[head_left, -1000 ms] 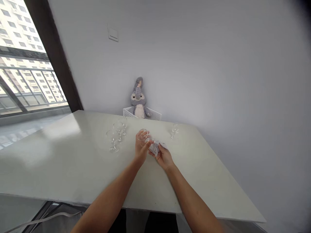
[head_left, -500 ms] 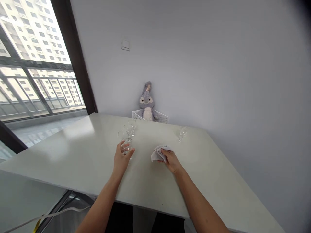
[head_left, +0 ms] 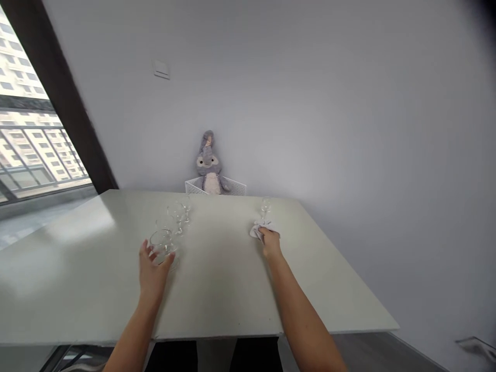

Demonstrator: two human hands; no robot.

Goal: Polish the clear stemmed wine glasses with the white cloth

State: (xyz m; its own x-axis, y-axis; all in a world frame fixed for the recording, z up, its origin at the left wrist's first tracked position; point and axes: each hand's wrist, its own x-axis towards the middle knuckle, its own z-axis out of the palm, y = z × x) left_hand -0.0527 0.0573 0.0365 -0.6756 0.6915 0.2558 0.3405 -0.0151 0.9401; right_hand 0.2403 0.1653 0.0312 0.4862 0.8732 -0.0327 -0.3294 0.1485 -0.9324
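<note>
A clear stemmed glass (head_left: 161, 238) stands at the near end of a row on the left of the table. My left hand (head_left: 152, 271) is around its near side, thumb and fingers apart; whether they touch it is hard to see. Behind it stand more clear stemmed glasses (head_left: 176, 212), partly overlapping. My right hand (head_left: 270, 242) is closed on a crumpled white cloth (head_left: 257, 230). Just beyond the cloth is another clear stemmed glass (head_left: 265, 204), its lower part close to the cloth; I cannot tell whether they touch.
The pale table (head_left: 217, 289) reaches to the grey wall. A grey plush rabbit (head_left: 209, 168) sits in a white perforated basket (head_left: 236, 188) at the far edge. A dark-framed window (head_left: 73, 98) is at the left.
The view has turned to the right. My right hand has moved forward with the cloth, nearer the lone glass. My left hand's fingers look wider apart beside the near glass.
</note>
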